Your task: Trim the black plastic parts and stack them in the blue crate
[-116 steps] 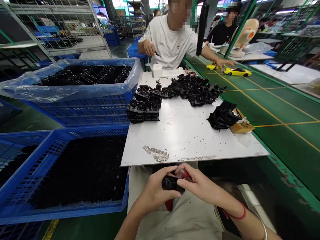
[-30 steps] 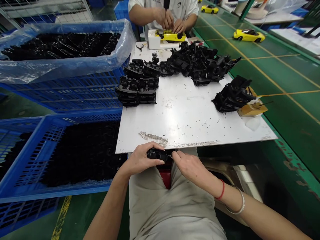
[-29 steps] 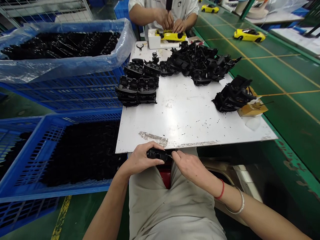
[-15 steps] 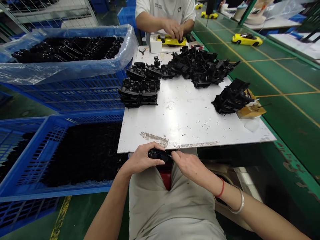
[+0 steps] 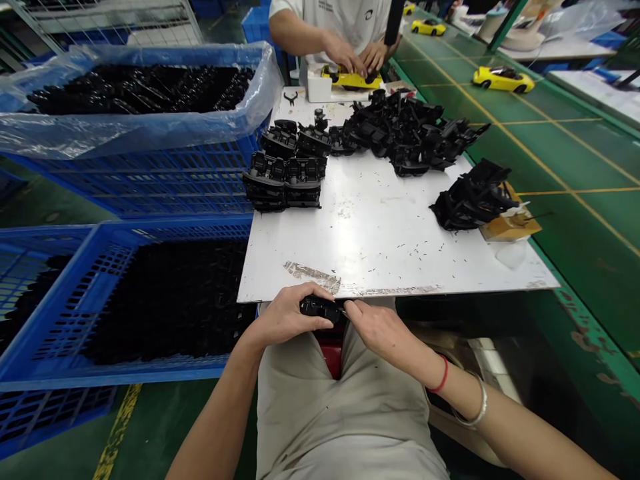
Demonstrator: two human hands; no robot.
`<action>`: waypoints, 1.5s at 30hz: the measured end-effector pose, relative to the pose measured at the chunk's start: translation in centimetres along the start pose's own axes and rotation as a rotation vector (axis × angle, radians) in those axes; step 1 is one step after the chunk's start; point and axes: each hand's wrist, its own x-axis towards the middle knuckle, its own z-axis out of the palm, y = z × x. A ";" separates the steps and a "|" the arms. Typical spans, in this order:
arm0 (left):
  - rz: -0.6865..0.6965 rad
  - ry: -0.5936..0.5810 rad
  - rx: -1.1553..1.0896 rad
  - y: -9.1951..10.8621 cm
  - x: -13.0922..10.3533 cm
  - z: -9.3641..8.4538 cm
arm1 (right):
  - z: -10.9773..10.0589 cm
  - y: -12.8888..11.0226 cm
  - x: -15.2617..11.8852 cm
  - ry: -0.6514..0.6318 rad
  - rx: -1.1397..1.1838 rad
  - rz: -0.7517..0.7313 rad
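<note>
Just below the table's front edge, my left hand is wrapped round a black plastic part, thumb in front and fingers behind. My right hand is closed at the part's right end, pinching a small thin tool whose tip points at the part; most of it is hidden by the fingers. On the white table stand stacked black parts at the left, a heap of black parts at the back, and another black stack at the right.
Blue crates of black parts stand at the left. Across the table, a person's hands work on a yellow toy car. A green conveyor with yellow cars runs along the right. A yellow-brown block sits beside the right stack.
The view has shifted slightly, so the table and crates appear a little displaced. Both my hands keep their hold on the part and the tool. The other person's hands have moved slightly.
</note>
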 end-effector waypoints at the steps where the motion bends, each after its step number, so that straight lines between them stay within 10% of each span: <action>1: -0.008 -0.006 -0.004 0.0 0.0 0.0 | 0.0 0.0 -0.2 0.019 -0.007 -0.006; 45: -0.029 -0.050 -0.051 -0.1 -0.1 -0.4 | 0.9 -0.1 0.3 -0.023 0.085 0.039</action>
